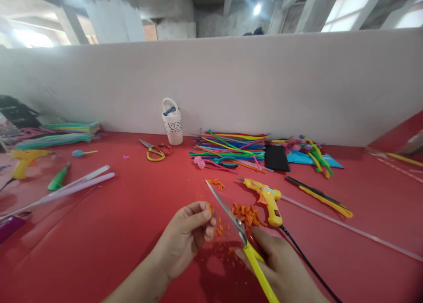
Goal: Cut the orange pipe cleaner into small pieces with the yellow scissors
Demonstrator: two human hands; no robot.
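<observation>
Between thumb and fingertips, my left hand pinches a small orange piece, which looks like a bit of fuzzy craft stem. My right hand grips scissors with red and yellow handles. Their blades point up and to the left, just right of the pinched piece and apart from it. Beyond my right hand lies a heap of short orange pieces. A smaller group of orange pieces sits farther back, and orange crumbs are scattered on the red table between my hands.
A yellow glue gun, its black cord running forward, lies right of the heap. Behind are colourful pipe cleaners, a black phone-like slab and a white cup. Other scissors lie back left. A white partition borders the table.
</observation>
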